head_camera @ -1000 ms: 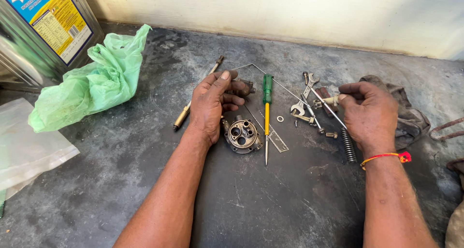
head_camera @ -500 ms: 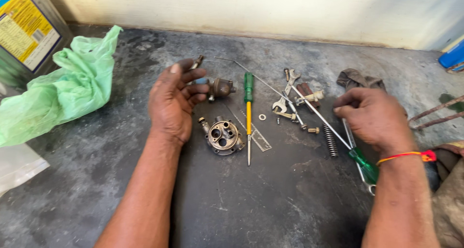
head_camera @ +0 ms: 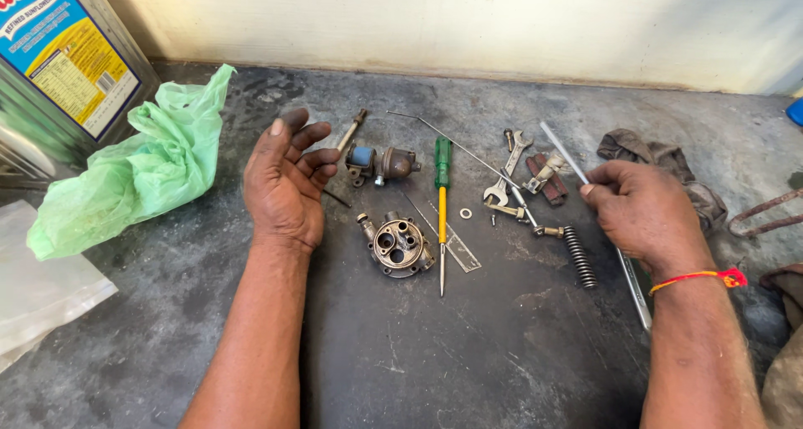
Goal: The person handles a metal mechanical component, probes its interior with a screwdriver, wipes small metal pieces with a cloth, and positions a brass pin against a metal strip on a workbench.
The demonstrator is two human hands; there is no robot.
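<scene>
The right hand (head_camera: 644, 216) closes its fingers around a thin metal rod (head_camera: 562, 149), angling it clear of the desk (head_camera: 468, 354), while the left hand (head_camera: 284, 186) rests with fingers loosely spread, empty, just left of the round carburetor body (head_camera: 397, 245).

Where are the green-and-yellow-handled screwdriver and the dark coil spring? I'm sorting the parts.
Green-and-yellow-handled screwdriver (head_camera: 442, 196): head view, on the handle.
Dark coil spring (head_camera: 578, 256): head view, mid-coil.
</scene>
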